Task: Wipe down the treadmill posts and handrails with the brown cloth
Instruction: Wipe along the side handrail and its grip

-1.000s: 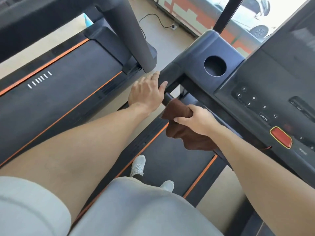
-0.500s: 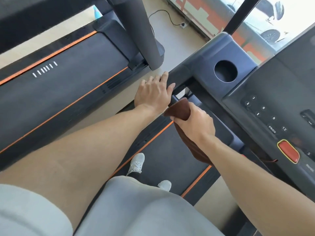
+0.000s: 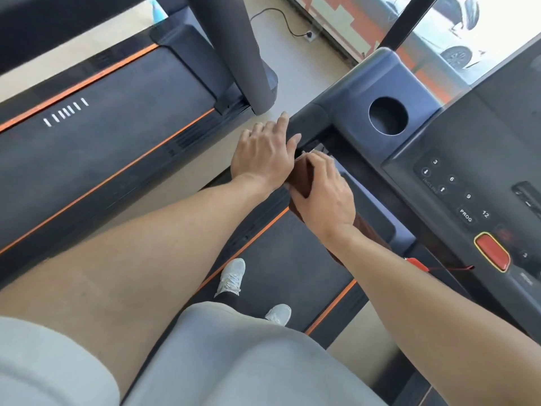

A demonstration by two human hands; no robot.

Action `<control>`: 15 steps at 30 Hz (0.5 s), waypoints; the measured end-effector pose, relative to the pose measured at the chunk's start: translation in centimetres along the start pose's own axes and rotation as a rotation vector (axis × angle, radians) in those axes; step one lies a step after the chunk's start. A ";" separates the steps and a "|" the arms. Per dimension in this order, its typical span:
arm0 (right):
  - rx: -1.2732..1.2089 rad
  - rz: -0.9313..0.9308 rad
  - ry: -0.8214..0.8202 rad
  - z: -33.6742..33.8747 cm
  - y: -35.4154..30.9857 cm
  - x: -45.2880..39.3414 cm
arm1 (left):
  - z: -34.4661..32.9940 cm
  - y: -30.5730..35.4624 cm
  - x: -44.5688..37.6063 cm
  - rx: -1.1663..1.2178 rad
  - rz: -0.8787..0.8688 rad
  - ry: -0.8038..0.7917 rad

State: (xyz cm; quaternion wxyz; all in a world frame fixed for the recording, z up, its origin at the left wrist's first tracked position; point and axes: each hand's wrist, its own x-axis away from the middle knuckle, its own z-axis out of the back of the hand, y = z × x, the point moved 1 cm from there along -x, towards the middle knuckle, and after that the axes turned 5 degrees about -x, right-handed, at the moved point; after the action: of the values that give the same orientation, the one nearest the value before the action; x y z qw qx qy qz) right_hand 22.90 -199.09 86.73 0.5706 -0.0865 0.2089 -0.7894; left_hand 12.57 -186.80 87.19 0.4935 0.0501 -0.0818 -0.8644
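Right hand [image 3: 323, 190] grip curled around brown cloth [image 3: 301, 177] on the handrail [image 3: 307, 120]; left hand [image 3: 263, 153] spread flat beside it. Risk: cloth tail snagging the nearby red safety clip [image 3: 415, 263].

A second treadmill [image 3: 96, 148] stands to the left, its dark belt edged with orange stripes and marked by a short row of white dashes [image 3: 66, 112]. Its grey upright [image 3: 234, 51] rises near the top edge. A black cable [image 3: 275, 20] trails over the pale floor [image 3: 295, 71] to a socket [image 3: 310, 35]. Two white trainers [image 3: 231, 276] stand on the near belt. Beyond the window, a white car [image 3: 462, 39] is parked at the top right corner.
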 end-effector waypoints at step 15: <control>0.208 -0.342 -0.270 0.1 -0.7 -1.5 | 0.1 -0.3 -0.3 0.093 -0.016 -0.007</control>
State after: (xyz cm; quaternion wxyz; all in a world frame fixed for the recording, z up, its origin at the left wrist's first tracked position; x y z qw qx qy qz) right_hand 22.79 -197.53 87.26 0.4573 -0.1662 0.0307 -0.8731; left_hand 12.44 -186.43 87.25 0.4836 0.0709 -0.1232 -0.8637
